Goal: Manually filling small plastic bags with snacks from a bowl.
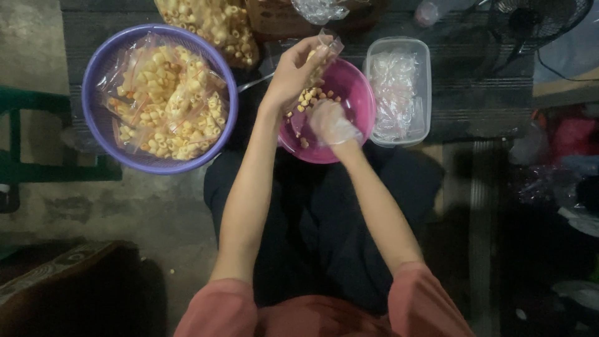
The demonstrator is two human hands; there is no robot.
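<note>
Left hand (293, 72) pinches a small clear bag (326, 47) by its mouth, right over the pink bowl (355, 93). That bag looks thin, limp and slippery, so the rim is the spot to hold. Right hand (331, 122), in a plastic glove, is down in the bowl, fingers curled around the snacks (312, 97), I think; they look light and crumbly. A purple basket (100, 68) of filled bags sits left, a clear tub (399, 47) right, close enough to bump.

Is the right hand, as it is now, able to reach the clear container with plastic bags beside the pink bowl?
Probably yes. The right hand, in a thin plastic glove, is inside the pink bowl, and the clear container stands directly beside that bowl, with nothing visible between them.
</note>
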